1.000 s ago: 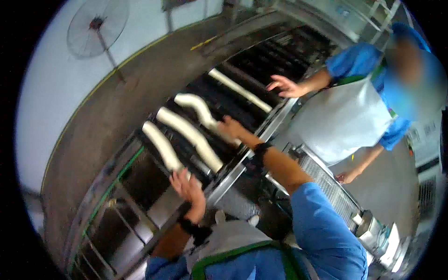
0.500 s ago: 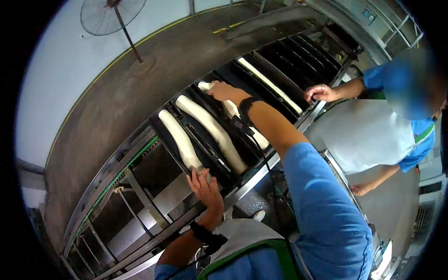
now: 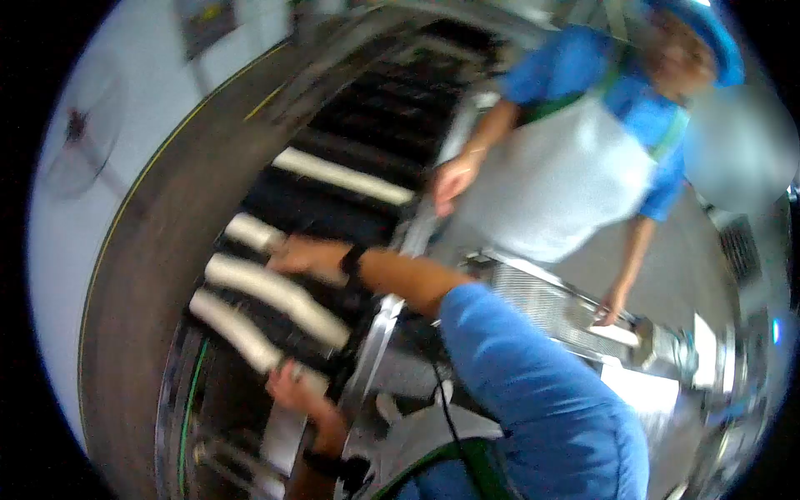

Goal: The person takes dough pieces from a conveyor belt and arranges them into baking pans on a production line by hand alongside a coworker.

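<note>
Cream-white and matt, three thick pale lengths [image 3: 279, 296] lie side by side from eight to nine o'clock of the view, set in black trays [image 3: 304, 204]. Their surfaces look smooth, and the middle one bends gently along its run. At eleven o'clock, a thinner, straighter strip [image 3: 343, 176] lies in the same row.

At seven o'clock, the left hand [image 3: 296, 387] is partly open, its fingers loosely spread at the lower end of the nearest length. The right hand [image 3: 292, 254], at nine o'clock, reaches over the farthest of the three and covers part of it, fingers bent; with the motion blur, I cannot tell whether it grips or only touches.

A metal rail [image 3: 379, 325] edges the trays. At two o'clock stands a co-worker [image 3: 558, 183] in blue with a pale apron, one hand [image 3: 454, 179] beside the tray edge. Their other hand [image 3: 612, 308], at four o'clock, is at a short pale piece [image 3: 615, 335] by a mesh belt [image 3: 533, 300]. Out at ten o'clock is a round fan [image 3: 77, 127], against the white wall [image 3: 154, 79].
</note>
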Demonstrator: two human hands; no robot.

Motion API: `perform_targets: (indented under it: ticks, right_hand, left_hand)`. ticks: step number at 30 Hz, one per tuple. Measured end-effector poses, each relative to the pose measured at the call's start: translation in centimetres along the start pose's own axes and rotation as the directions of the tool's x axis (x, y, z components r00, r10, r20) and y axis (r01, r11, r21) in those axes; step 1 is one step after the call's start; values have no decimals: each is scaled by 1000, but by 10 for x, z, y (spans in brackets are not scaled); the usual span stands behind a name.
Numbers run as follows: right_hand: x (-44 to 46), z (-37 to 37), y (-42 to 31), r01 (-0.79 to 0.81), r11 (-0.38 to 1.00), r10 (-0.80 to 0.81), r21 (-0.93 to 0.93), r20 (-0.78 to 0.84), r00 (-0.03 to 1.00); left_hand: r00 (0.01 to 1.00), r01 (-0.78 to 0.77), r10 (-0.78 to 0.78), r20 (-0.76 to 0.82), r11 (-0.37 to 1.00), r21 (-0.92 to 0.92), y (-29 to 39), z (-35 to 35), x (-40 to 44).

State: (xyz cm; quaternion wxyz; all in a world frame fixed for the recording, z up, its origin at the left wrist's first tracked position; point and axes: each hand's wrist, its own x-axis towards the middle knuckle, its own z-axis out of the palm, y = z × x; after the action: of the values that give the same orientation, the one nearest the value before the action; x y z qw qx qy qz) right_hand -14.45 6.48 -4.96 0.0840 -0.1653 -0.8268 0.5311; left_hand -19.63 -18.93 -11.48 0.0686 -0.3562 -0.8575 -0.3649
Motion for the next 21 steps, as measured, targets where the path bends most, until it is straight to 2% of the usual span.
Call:
perform_targets:
  ticks: [2, 3, 4, 5, 6, 7, 8, 9, 10, 12, 13, 14, 15, 16, 18, 19, 21]
  right_hand:
    - [-29, 8, -13, -114, 991, 105, -73, -116, 988]
    - [-41, 9, -4, -247, 955, 230, -167, -115, 967]
    - [-53, 11, 5, -368, 892, 351, -262, -112, 930]
    - [-75, 4, -2, -414, 855, 419, -313, -56, 906]
    - [-104, -8, -1, -289, 898, 262, -333, -126, 957]
    - [-132, -12, 4, -164, 918, 98, -362, -193, 976]
    - [-152, -11, 13, -49, 906, -110, -419, -346, 932]
    - [-186, -1, -20, -97, 930, -77, -355, -446, 892]
    - [-217, -3, -7, -120, 898, -141, -424, -533, 834]
    - [-299, 0, -16, -330, 911, 127, -249, -590, 798]
    - [-344, 5, -18, -495, 868, 382, -40, -581, 718]
    - [-388, 17, 15, -567, 823, 469, 34, -603, 645]
    - [-435, 27, 36, -675, 737, 532, 11, -625, 571]
    - [-491, 38, 29, -762, 636, 671, 119, -572, 472]
    - [-577, 61, 38, -769, 541, 783, 341, -538, 312]
    - [-620, 81, 44, -858, 493, 701, 146, -651, 292]
    - [-682, 109, 33, -755, 582, 699, 302, -661, 275]
  left_hand:
    - [979, -182, 178, -100, 983, -35, -22, 7, 4]
    - [999, -41, 41, -16, 999, 8, -1, -12, 4]
    - [996, 81, -79, 37, 996, -47, 2, -13, 3]
    - [977, 198, -190, 94, 976, -84, 2, -15, 0]
    - [988, -88, 96, 125, 994, -71, -24, -5, 4]
    - [979, -130, 139, 146, 989, -67, -19, -1, 14]
    - [974, -62, 73, 214, 996, -56, -20, -1, 24]
    - [963, 11, 1, 271, 999, -45, -32, -17, 27]
    - [981, 14, -12, 193, 1000, -11, -30, -12, 31]
    - [990, -26, 21, 142, 999, 30, -30, -5, 41]
    - [990, -48, 42, 132, 998, 40, -30, -4, 44]
    - [990, -71, 65, 125, 996, 50, -32, -2, 49]
    - [990, -88, 80, 118, 994, 62, -34, 1, 54]
    - [989, -114, 105, 101, 989, 89, -29, 3, 51]
    - [992, -112, 104, 67, 986, 124, -26, 11, 58]
    - [992, -116, 108, 62, 982, 148, -24, 14, 58]
    - [992, -117, 109, 56, 976, 183, -24, 18, 60]
